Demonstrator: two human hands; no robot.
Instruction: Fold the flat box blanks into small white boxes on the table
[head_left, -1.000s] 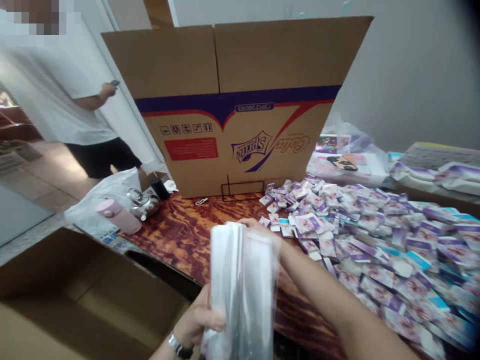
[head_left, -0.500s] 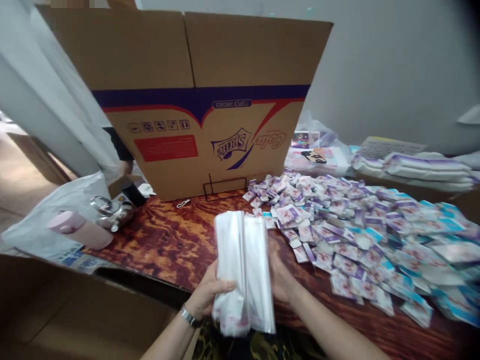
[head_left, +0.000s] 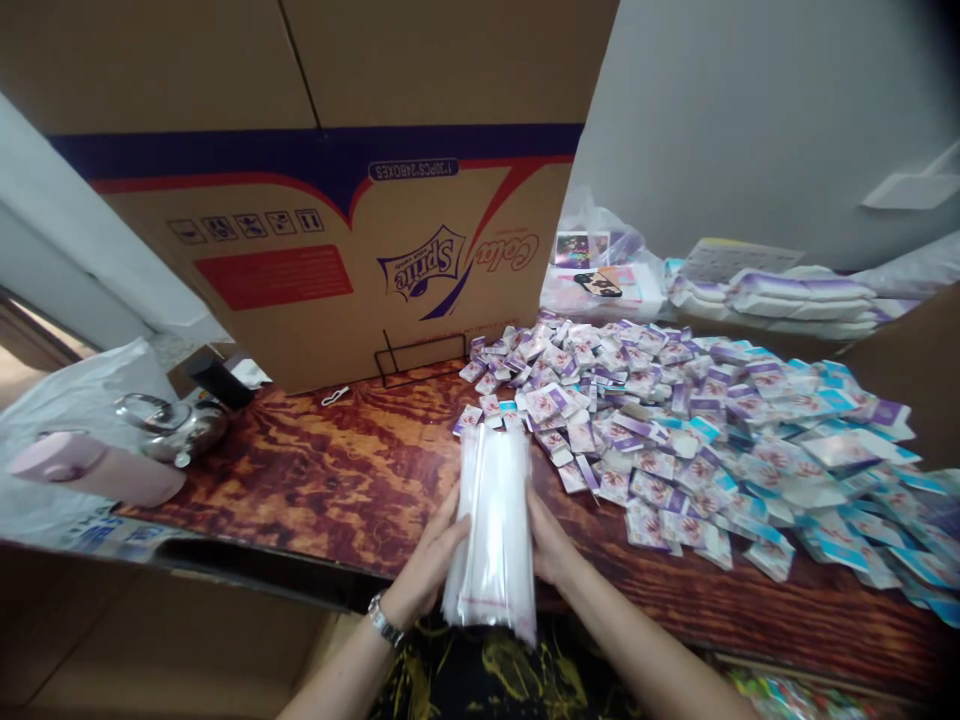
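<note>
A stack of clear plastic bags (head_left: 495,530) is held upright between both hands at the table's near edge. My left hand (head_left: 433,555) grips its left side, thumb across the front. My right hand (head_left: 549,540) closes on the right side, its fingertips partly hidden behind the stack. A pinkish line runs along the stack's lower end. Just beyond and to the right spreads a heap of small purple, white and blue printed boxes (head_left: 637,430).
A large cardboard box (head_left: 315,260) stands at the back of the wood-patterned table (head_left: 322,470). On the left are a pink bottle (head_left: 105,470), a metal kettle (head_left: 180,425) and a white plastic bag (head_left: 97,385). White and purple packs (head_left: 795,295) lie back right.
The two side-by-side parts of the bag stack have come together into one narrower stack. My right hand has moved in against it. The view has shifted to the right and down.
</note>
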